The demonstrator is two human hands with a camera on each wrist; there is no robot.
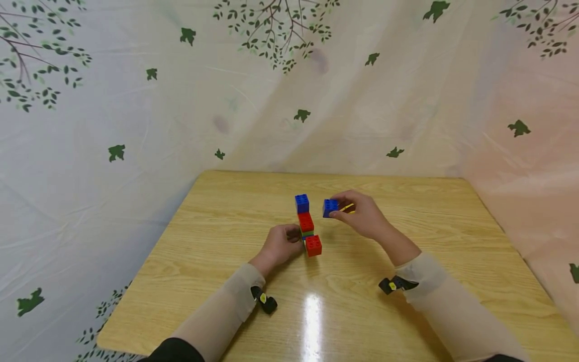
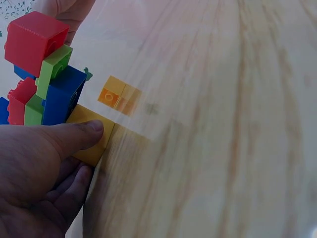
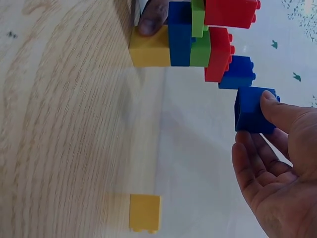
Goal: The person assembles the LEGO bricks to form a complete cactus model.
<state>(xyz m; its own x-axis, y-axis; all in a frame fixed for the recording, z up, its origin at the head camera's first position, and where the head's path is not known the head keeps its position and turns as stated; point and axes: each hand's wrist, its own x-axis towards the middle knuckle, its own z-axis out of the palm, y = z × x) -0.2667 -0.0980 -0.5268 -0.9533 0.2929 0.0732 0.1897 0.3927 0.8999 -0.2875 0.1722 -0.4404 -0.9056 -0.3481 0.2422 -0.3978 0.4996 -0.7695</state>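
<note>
A stack of toy bricks stands mid-table, with a yellow brick (image 2: 85, 115) at its foot. Above that come a blue brick (image 3: 180, 42) and green bricks (image 3: 200, 52). Higher up the stack splits: one red brick (image 1: 313, 246) juts toward the near side, and another red brick (image 1: 305, 221) carries a blue brick (image 1: 302, 203) on top. My left hand (image 1: 281, 245) grips the yellow foot brick, thumb flat on its side. Just right of the stack's top, my right hand (image 1: 359, 213) pinches a separate blue brick (image 3: 255, 110) between thumb and fingers, studs up.
A loose yellow brick (image 3: 145, 210) stands on the wooden table (image 1: 217, 211) to the right of the stack, mostly behind my right hand in the head view. A pale leaf-patterned sheet (image 1: 253, 100) hangs around the table's far and side edges.
</note>
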